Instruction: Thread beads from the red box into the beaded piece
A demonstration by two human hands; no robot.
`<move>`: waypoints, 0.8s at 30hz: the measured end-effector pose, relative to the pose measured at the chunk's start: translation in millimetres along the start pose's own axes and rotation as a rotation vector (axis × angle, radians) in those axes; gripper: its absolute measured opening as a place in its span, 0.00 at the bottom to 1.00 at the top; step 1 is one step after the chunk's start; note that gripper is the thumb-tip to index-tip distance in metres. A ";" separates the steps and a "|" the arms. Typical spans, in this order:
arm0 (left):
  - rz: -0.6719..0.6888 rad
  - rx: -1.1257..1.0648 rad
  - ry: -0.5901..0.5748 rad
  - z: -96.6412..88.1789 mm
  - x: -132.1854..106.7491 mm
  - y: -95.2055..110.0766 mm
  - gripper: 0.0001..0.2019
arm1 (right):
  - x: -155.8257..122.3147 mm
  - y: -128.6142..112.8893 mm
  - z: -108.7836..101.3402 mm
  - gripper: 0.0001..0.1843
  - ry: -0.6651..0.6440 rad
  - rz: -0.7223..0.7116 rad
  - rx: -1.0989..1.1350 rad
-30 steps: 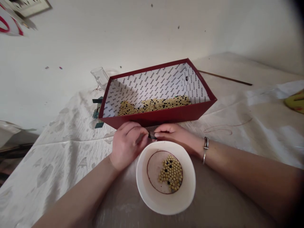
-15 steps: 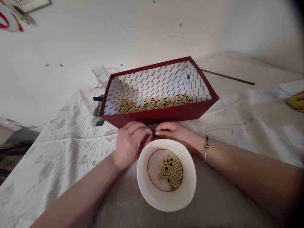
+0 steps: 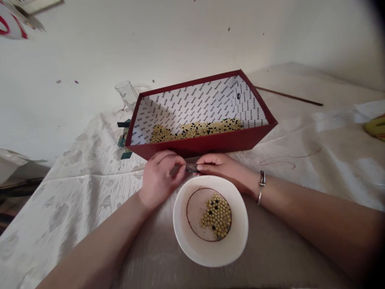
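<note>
Behind a white paper tub, my left hand pinches one end of a short, dark, flat strip; its exact kind is too small to tell. The other end lies between the thumb and fingers of my right hand, also closed. Close in front of both hands stands the round white tub, with pale yellow and a few black beads gathered on the right of its floor. Just beyond my knuckles is a dark red box with a printed white lining. Many more pale and black beads lie in it.
A clear glass and a dark green object stand left of the box. To its right lie a thin brown stick and a loose thread. A yellowish object sits at the far right on the pale tablecloth.
My left hand has drawn slightly left, away from my right fingertips, so more of the dark strip shows between them. My right hand, the tub and the box stay almost unchanged.
</note>
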State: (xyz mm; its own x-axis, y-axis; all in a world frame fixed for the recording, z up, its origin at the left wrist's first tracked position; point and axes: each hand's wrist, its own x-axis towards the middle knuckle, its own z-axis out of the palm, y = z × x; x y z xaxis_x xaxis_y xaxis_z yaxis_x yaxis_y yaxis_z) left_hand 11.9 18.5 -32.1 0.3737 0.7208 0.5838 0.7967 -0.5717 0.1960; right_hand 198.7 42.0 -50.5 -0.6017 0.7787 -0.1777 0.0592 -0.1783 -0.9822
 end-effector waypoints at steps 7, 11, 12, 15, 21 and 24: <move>-0.013 -0.039 0.244 -29.9 3.6 12.5 0.06 | 4.8 3.4 1.4 0.10 0.017 0.036 0.004; 0.166 -0.204 0.116 -41.3 1.6 26.0 0.09 | 5.8 9.4 0.1 0.11 0.047 0.004 -0.050; 0.203 -0.233 0.083 -41.4 1.0 26.9 0.09 | 5.6 9.9 -0.1 0.11 0.047 -0.004 -0.055; 0.195 -0.208 0.081 -38.9 -0.7 22.7 0.09 | 4.2 8.0 0.3 0.11 0.037 -0.010 -0.026; 0.049 -0.029 0.263 -49.3 9.5 7.3 0.09 | 1.9 0.3 2.9 0.10 0.023 0.015 -0.022; -0.099 0.092 0.252 -60.5 34.2 -0.7 0.06 | 2.2 -0.6 4.1 0.10 0.005 0.037 0.021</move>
State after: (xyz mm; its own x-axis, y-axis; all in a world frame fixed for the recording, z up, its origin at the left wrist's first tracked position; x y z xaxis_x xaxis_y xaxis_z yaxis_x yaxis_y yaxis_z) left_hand -4.6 19.9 35.3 0.1711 0.6449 0.7448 0.8677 -0.4567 0.1962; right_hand 194.1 41.4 -50.0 -0.5956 0.7742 -0.2140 0.0643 -0.2196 -0.9735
